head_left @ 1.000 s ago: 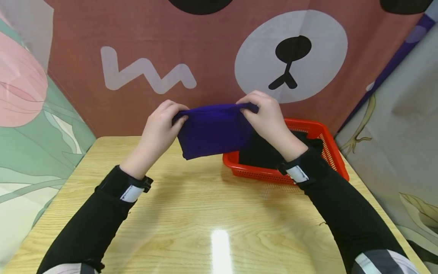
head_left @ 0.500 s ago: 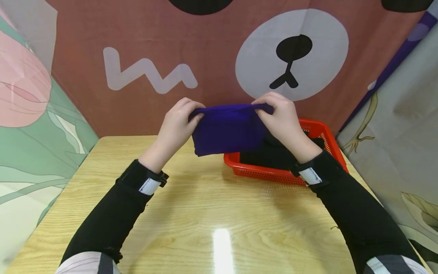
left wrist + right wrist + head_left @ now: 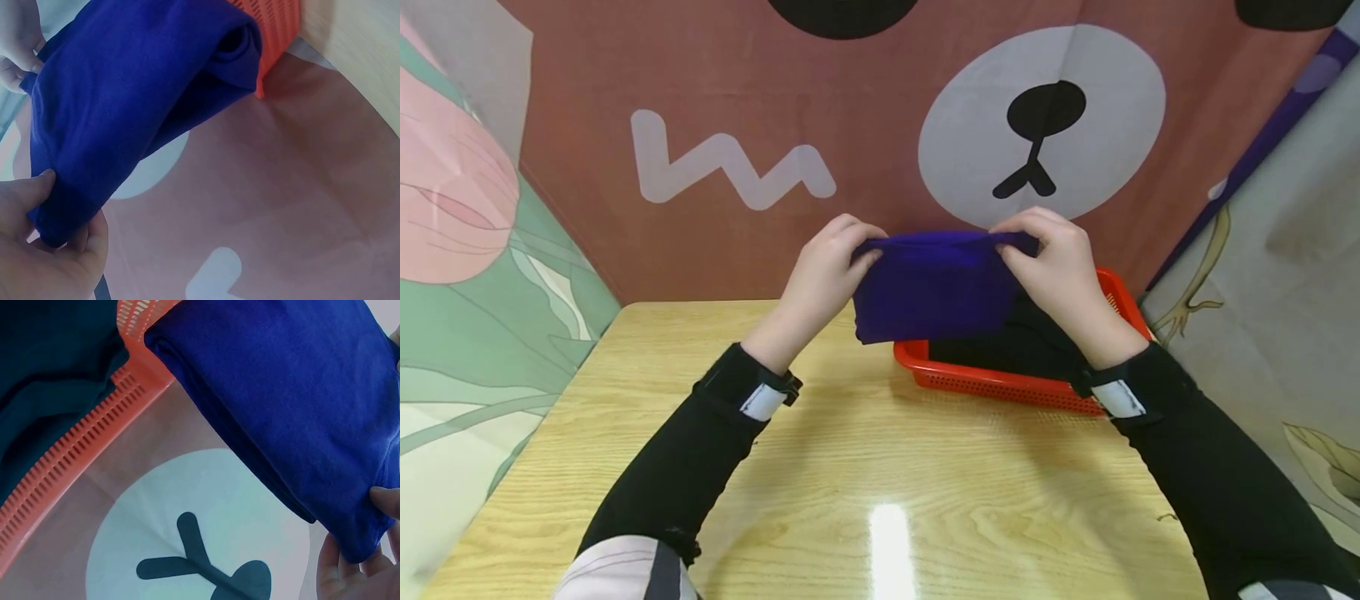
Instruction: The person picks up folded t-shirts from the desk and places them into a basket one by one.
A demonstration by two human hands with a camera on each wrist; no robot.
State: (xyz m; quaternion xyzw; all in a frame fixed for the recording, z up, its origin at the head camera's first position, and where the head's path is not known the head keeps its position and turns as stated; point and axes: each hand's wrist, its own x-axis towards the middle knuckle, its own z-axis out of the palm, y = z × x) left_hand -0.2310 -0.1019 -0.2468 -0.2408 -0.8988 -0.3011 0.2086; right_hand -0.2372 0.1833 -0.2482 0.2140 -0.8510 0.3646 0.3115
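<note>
Between both hands hangs a folded blue-purple cloth [image 3: 932,292], its layers showing at the folded edge in the left wrist view. My left hand [image 3: 835,258] pinches its upper left corner between thumb and fingers. At the upper right corner my right hand [image 3: 1052,262] pinches it the same way. The cloth is held up in the air, its lower right part in front of a red plastic basket [image 3: 1000,383]. Inside the basket lies dark cloth [image 3: 1037,337], partly hidden by the held cloth and the right arm.
A light wooden table [image 3: 820,467] lies below, the basket standing at its back right. Behind it hangs a brown curtain [image 3: 737,75] with a printed animal face. Patterned fabric [image 3: 1277,275] covers the right side and more fabric [image 3: 452,333] the left.
Both hands have moved to the right with the folded cloth between them, bringing it partly over the basket in view. The grip on both corners stays the same.
</note>
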